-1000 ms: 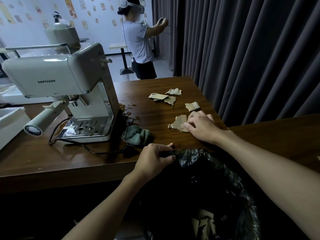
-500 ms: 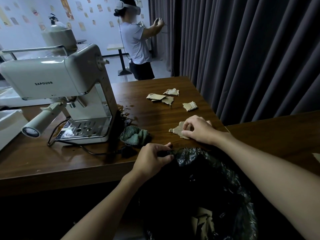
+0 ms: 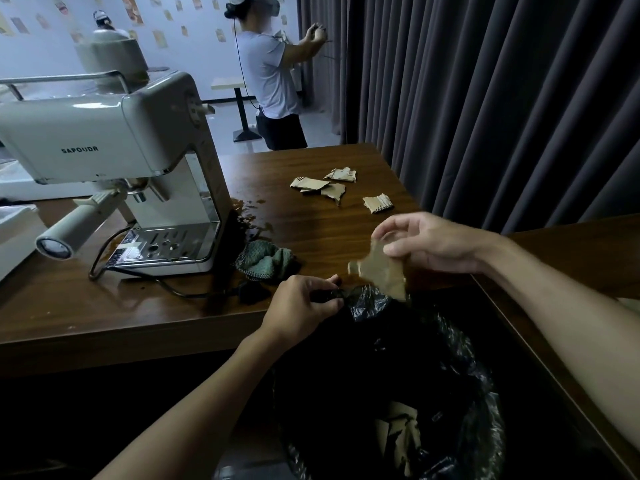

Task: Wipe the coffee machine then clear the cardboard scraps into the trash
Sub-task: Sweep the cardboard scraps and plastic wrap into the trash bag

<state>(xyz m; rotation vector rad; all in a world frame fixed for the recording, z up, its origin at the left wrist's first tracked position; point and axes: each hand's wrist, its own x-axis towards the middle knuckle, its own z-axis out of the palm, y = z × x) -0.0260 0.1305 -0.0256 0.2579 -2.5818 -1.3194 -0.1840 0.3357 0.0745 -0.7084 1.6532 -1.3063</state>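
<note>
Now the step is a clean drop: the right hand (image 3: 433, 244) pinches a torn cardboard scrap (image 3: 379, 268) between thumb and fingertips, and the piece, blurred, hangs below the fingers just above the far rim of the black trash bag (image 3: 460, 344). It would be better to carry it nearer the body, over the open mouth, before letting go, since a release here might catch the plastic lip and slide back onto the table (image 3: 311, 230). The left hand (image 3: 301, 306), below and left of the right one, grips the bag's edge with curled fingers and should hold it taut and wide. The right wrist is raised, its palm turned down and leftward. More loose scraps (image 3: 378, 204) lie beyond the right hand, and others (image 3: 398, 434) lie in the bag beneath it
</note>
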